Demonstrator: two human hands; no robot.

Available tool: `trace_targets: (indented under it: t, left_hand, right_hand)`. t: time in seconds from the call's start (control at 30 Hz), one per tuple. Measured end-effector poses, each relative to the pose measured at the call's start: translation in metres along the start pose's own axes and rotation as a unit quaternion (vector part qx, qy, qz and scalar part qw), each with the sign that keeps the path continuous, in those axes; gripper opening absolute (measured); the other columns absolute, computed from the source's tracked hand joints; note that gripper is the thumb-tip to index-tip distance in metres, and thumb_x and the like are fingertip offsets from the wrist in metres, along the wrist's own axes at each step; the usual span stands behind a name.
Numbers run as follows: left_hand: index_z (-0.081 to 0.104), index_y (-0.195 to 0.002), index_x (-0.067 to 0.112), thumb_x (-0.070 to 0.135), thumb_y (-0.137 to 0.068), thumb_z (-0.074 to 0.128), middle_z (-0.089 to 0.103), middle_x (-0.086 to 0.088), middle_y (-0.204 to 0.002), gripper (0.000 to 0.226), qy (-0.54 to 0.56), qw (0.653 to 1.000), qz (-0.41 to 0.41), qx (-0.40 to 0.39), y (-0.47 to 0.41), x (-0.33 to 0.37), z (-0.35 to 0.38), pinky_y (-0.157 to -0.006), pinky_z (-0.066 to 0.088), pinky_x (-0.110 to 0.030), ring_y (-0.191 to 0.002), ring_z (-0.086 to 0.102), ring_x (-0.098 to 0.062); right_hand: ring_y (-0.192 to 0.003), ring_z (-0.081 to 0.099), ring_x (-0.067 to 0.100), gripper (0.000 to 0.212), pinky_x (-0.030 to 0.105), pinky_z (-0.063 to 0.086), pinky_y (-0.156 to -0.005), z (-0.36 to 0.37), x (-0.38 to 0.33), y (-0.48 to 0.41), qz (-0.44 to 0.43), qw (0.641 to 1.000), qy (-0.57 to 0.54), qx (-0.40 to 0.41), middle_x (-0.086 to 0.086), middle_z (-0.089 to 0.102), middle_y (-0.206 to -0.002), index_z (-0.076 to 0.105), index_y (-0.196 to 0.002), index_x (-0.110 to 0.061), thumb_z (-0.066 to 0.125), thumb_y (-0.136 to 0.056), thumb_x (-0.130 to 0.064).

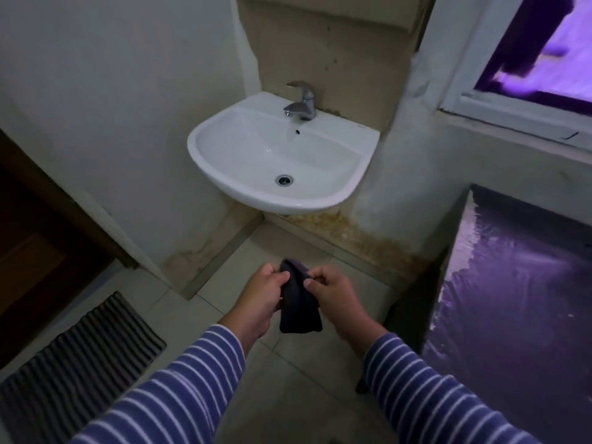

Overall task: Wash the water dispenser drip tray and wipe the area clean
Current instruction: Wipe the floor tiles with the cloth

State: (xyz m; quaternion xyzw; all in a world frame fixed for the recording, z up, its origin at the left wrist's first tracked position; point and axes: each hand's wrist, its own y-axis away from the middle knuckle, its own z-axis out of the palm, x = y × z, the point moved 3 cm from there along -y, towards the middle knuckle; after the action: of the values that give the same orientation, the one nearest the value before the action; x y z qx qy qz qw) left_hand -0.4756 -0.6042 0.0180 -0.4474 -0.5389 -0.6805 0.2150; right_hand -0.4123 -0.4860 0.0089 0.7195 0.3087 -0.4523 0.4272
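Your left hand (262, 299) and right hand (336, 302) meet just below the centre of the view, at about 6 o'clock, with a small dark cloth (298, 310) between them. Each hand pinches the upper part of the cloth between thumb and curled fingers, your left on its left edge and your right on its right edge. The grip is narrow on both sides. The rest of the cloth hangs down loosely between your wrists, above the pale floor tiles (288, 379). Both your sleeves (179, 392) are blue with thin white stripes.

At 12 o'clock from your hands, well apart from them, a white sink (205, 155) is fixed to the wall. Its metal tap (301, 105) sits at the back rim and the drain (284, 180) shows in the bowl. Under the sink, the foot of the wall carries a yellow-brown stain (352, 235).

At 8 o'clock a ribbed grey mat (80, 357) lies on the floor, and a dark wooden door (38, 235) stands at 9 o'clock. At 3 to 4 o'clock there is a dark glossy surface (512, 299), just beside your right sleeve. A window (528, 59) fills the corner at 2 o'clock
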Motion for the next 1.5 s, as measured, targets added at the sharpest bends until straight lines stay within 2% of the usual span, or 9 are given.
trace_targets:
  t: [0.17, 0.43, 0.63, 0.77, 0.97, 1.13, 1.27, 1.4, 1.5]
  left_hand:
    - [0.056, -0.099, 0.011, 0.014, -0.098, 0.044, 0.066, -0.015, -0.103, 0.013, -0.081, 0.994, -0.005, -0.07, -0.042, -0.007, -0.049, -0.079, 0.052, -0.041, -0.094, 0.063, -0.029]
    - [0.056, -0.09, 0.023, 0.02, -0.097, 0.045, 0.065, -0.007, -0.096, 0.013, -0.18, 0.973, -0.016, -0.146, -0.111, -0.051, -0.108, -0.065, 0.045, -0.032, -0.086, 0.062, -0.021]
    - [0.056, -0.087, 0.026, 0.02, -0.096, 0.046, 0.064, -0.008, -0.093, 0.014, -0.249, 0.957, -0.014, -0.15, -0.181, -0.139, -0.118, -0.069, 0.045, -0.031, -0.084, 0.06, -0.024]
    - [0.052, -0.081, 0.028, 0.02, -0.096, 0.045, 0.061, -0.004, -0.086, 0.019, -0.31, 0.938, 0.021, -0.152, -0.24, -0.214, -0.116, -0.061, 0.039, -0.029, -0.076, 0.055, -0.017]
    - [0.054, -0.096, 0.024, 0.021, -0.097, 0.042, 0.06, -0.001, -0.091, 0.013, -0.46, 0.868, 0.117, -0.148, -0.332, -0.324, -0.109, -0.054, 0.033, -0.022, -0.07, 0.05, -0.007]
    - [0.061, -0.105, 0.02, 0.019, -0.098, 0.04, 0.064, -0.016, -0.098, 0.022, -0.509, 0.809, 0.257, -0.142, -0.396, -0.379, -0.089, -0.071, 0.043, -0.029, -0.086, 0.058, -0.027]
    - [0.064, -0.106, 0.014, 0.012, -0.097, 0.044, 0.067, -0.014, -0.095, 0.022, -0.514, 0.753, 0.382, -0.152, -0.419, -0.41, -0.076, -0.071, 0.038, -0.032, -0.086, 0.048, -0.022]
    - [0.068, -0.109, 0.007, 0.004, -0.091, 0.051, 0.069, -0.017, -0.102, 0.025, -0.554, 0.711, 0.365, -0.232, -0.419, -0.474, -0.095, -0.081, 0.045, -0.041, -0.095, 0.056, -0.035]
    - [0.062, -0.124, 0.013, 0.011, -0.093, 0.051, 0.062, -0.013, -0.126, 0.033, -0.623, 0.671, 0.245, -0.319, -0.417, -0.534, -0.115, -0.097, 0.043, -0.043, -0.114, 0.054, -0.033]
  right_hand:
    - [-0.076, 0.061, 0.017, 0.014, 0.029, 0.05, -0.064, 0.05, 0.007, -0.012, 0.035, 0.996, -0.029, 0.079, -0.001, 0.065, -0.082, 0.061, -0.083, -0.025, 0.058, -0.089, -0.013]
    - [-0.077, 0.06, 0.012, 0.009, 0.025, 0.049, -0.069, 0.125, 0.049, -0.036, 0.095, 0.987, -0.038, 0.125, -0.002, 0.065, -0.084, 0.065, -0.091, -0.018, 0.058, -0.091, -0.013]
    - [-0.085, 0.061, 0.024, 0.006, 0.039, 0.052, -0.082, 0.162, 0.144, -0.074, 0.132, 0.984, -0.021, 0.12, 0.008, 0.065, -0.089, 0.063, -0.09, -0.014, 0.059, -0.09, -0.009]
    - [-0.083, 0.06, 0.022, 0.005, 0.035, 0.05, -0.077, 0.174, 0.232, -0.11, 0.138, 0.984, 0.031, 0.107, 0.004, 0.065, -0.086, 0.063, -0.086, -0.019, 0.061, -0.089, -0.014]
    - [-0.082, 0.056, 0.016, 0.006, 0.022, 0.039, -0.059, 0.177, 0.366, -0.164, 0.139, 0.974, 0.136, 0.116, -0.003, 0.061, -0.083, 0.061, -0.083, -0.023, 0.061, -0.089, -0.02]
    - [-0.089, 0.06, 0.023, 0.011, 0.037, 0.048, -0.084, 0.167, 0.44, -0.21, 0.105, 0.958, 0.22, 0.153, -0.003, 0.061, -0.086, 0.058, -0.082, -0.029, 0.054, -0.092, -0.025]
    - [-0.085, 0.059, 0.025, 0.014, 0.035, 0.032, -0.085, 0.166, 0.488, -0.224, 0.065, 0.929, 0.308, 0.196, -0.001, 0.065, -0.084, 0.059, -0.092, -0.03, 0.047, -0.096, -0.028]
    - [-0.1, 0.058, 0.03, 0.022, 0.034, 0.026, -0.081, 0.189, 0.55, -0.203, 0.07, 0.908, 0.382, 0.157, 0.006, 0.069, -0.105, 0.065, -0.109, -0.027, 0.048, -0.095, -0.023]
    - [-0.112, 0.053, 0.03, 0.032, 0.038, 0.03, -0.093, 0.218, 0.6, -0.179, 0.148, 0.891, 0.428, 0.038, 0.005, 0.064, -0.122, 0.063, -0.118, -0.033, 0.048, -0.092, -0.021]
